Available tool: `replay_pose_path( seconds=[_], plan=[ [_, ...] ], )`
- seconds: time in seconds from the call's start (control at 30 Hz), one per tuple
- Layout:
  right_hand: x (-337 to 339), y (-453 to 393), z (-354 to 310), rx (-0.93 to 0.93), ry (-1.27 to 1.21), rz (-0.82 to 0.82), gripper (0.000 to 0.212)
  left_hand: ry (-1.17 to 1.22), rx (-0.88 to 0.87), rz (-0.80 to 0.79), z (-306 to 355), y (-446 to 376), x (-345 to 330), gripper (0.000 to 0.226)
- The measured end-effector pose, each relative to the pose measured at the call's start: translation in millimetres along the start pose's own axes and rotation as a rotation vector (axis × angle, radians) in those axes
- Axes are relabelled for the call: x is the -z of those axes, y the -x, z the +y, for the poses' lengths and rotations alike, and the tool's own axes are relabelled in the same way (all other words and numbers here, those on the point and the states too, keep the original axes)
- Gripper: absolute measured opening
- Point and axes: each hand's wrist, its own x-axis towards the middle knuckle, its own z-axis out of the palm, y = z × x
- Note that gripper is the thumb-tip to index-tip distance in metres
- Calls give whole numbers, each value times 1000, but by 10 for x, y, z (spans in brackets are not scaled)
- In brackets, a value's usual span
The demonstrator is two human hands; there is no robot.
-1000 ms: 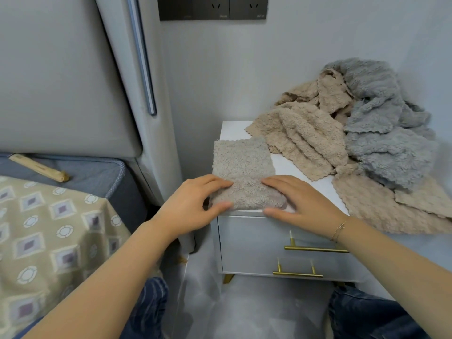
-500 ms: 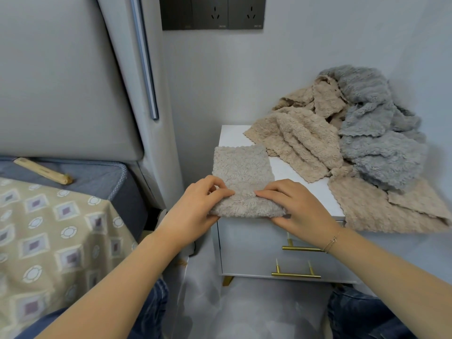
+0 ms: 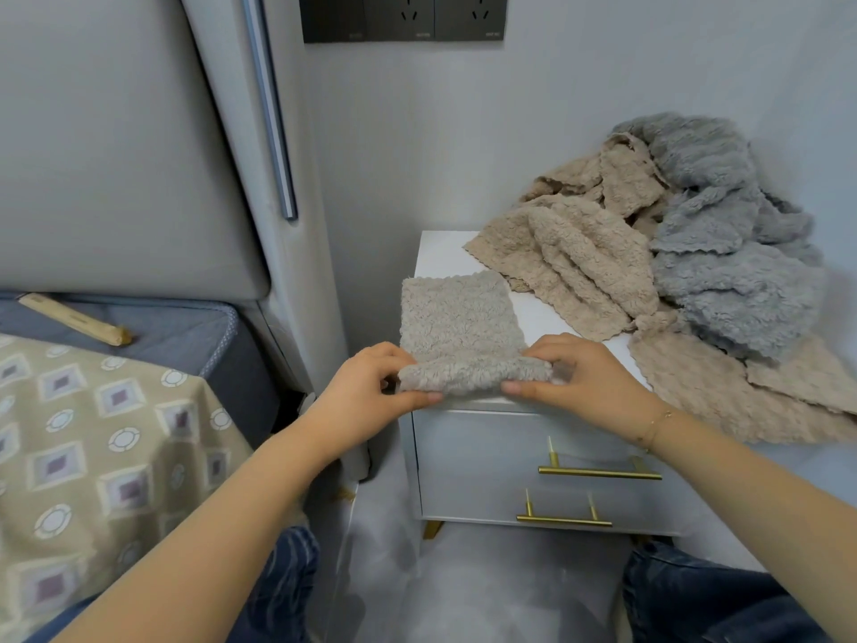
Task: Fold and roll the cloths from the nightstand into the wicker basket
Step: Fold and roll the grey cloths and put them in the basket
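A folded beige fleece cloth lies as a narrow strip on the front left of the white nightstand. Its near end is curled up into the start of a roll at the nightstand's front edge. My left hand pinches the roll's left end and my right hand pinches its right end. A heap of loose cloths fills the nightstand's right side: beige ones and grey ones. No wicker basket is in view.
A bed with a patterned cover and padded headboard stands to the left, with a wooden stick on the mattress. The nightstand has two drawers with gold handles. Wall sockets sit above. My knees in jeans are below.
My hands went from lying flat on the cloth's near end to pinching it, and the near edge has been turned up and over into a first roll.
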Motion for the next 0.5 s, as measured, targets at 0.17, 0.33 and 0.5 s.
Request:
replay_pose_path(
  seconds=[0.17, 0.33, 0.5],
  plan=[
    [46, -87, -18, -198, -223, 5, 63, 94, 151, -4, 21, -35, 33, 55],
    [-57, -195, -1, -348, -242, 115, 32, 97, 295, 102, 85, -84, -8, 59],
    [-143, -230, -8, -355, -89, 236, 36, 140, 359, 158, 50, -162, -74, 68]
  ],
)
